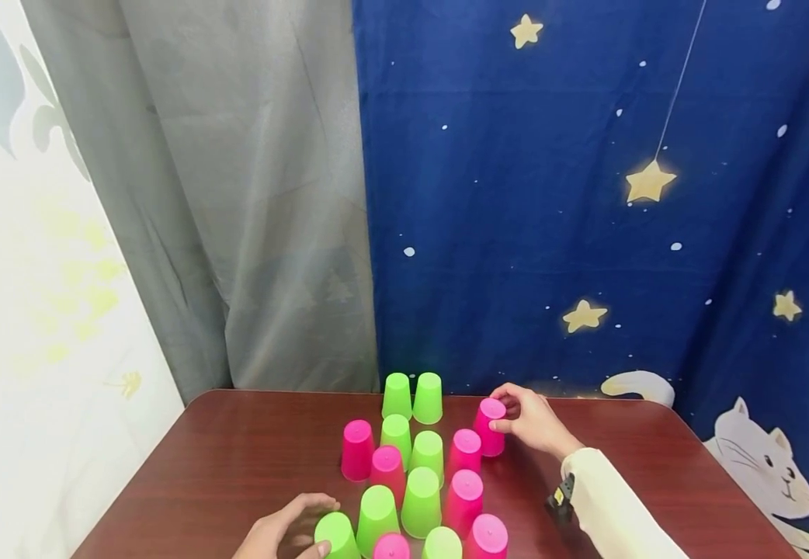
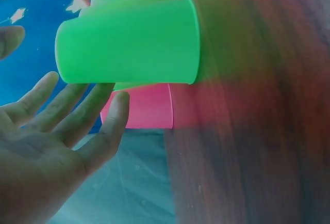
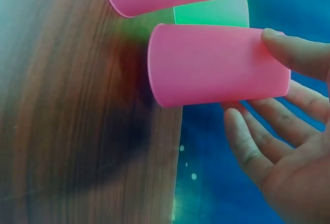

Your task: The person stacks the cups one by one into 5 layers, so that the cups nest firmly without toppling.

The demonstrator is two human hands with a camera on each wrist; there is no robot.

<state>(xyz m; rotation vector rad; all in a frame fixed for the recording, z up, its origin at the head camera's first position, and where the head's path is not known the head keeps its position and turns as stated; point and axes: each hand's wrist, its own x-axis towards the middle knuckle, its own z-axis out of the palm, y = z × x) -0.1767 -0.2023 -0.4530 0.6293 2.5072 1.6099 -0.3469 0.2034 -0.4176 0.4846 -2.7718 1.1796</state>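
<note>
At the far right end of the cup group, my right hand (image 1: 532, 421) holds an upside-down pink cup (image 1: 491, 428) near its closed end. In the right wrist view the thumb (image 3: 294, 53) lies on that cup's side, with the other fingers around the opposite side. My left hand (image 1: 286, 529) is beside the nearest-left green cup (image 1: 337, 536). Its fingers are spread and loosely bent in the left wrist view, and the thumb is apart from the green cup (image 2: 129, 43). Whether a fingertip touches that cup I cannot tell.
Several upside-down green and pink cups stand between the hands, including a pink cup (image 1: 358, 450) at the left and two green cups at the back, one of them a green cup (image 1: 428, 398). They stand on a dark red-brown wooden table (image 1: 258, 442). Grey and blue curtains (image 1: 516, 194) hang behind it.
</note>
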